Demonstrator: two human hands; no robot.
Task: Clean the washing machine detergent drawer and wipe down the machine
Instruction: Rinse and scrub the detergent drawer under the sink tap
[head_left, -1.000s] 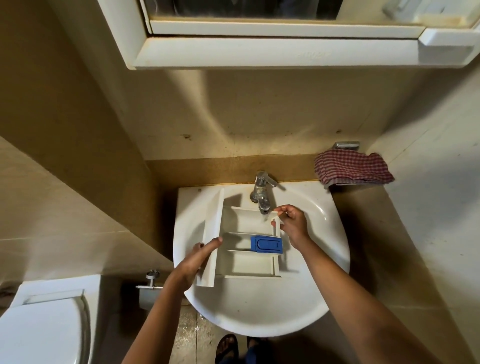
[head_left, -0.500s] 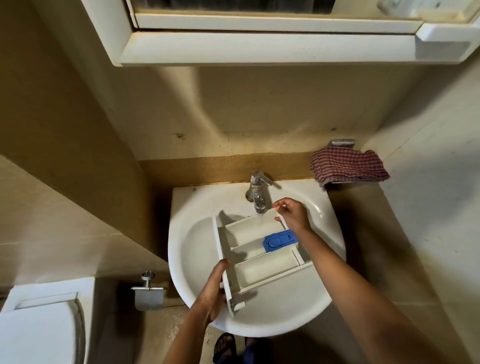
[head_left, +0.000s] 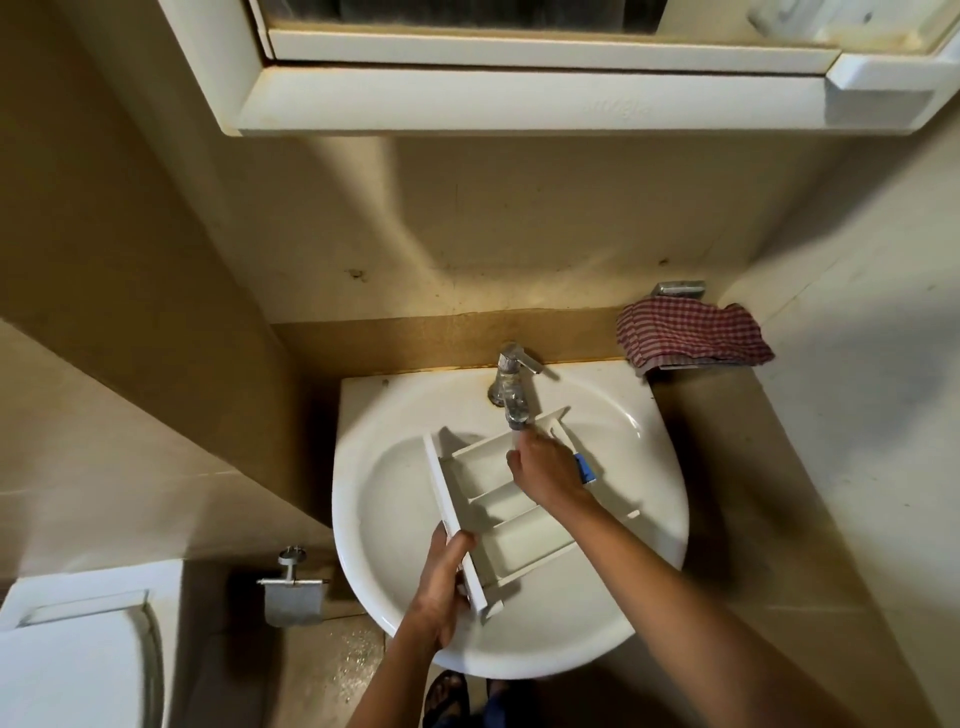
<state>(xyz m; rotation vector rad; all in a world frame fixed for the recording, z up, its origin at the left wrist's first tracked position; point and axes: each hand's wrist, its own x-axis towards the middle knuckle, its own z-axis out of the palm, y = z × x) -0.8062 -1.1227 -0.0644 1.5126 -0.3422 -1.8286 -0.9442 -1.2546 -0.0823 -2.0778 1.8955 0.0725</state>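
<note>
A white detergent drawer (head_left: 511, 540) with several compartments lies tilted inside the white basin (head_left: 395, 499), its far end under the chrome tap (head_left: 511, 387). My left hand (head_left: 441, 587) grips the drawer's front panel at its near end. My right hand (head_left: 545, 470) reaches into the far compartment just below the spout, fingers bent down; what they touch is hidden. The drawer's blue insert (head_left: 584, 467) shows only as a sliver beside my right hand.
A red checked cloth (head_left: 691, 335) hangs on a rail right of the basin. A white cabinet (head_left: 519, 98) juts out overhead. A toilet (head_left: 72, 665) and a metal paper holder (head_left: 292, 597) stand at the lower left. Walls close in on both sides.
The drawer has turned, its front panel swinging toward me. My left hand slid down to the panel's near end. My right hand moved from the drawer's far corner into the compartment under the spout.
</note>
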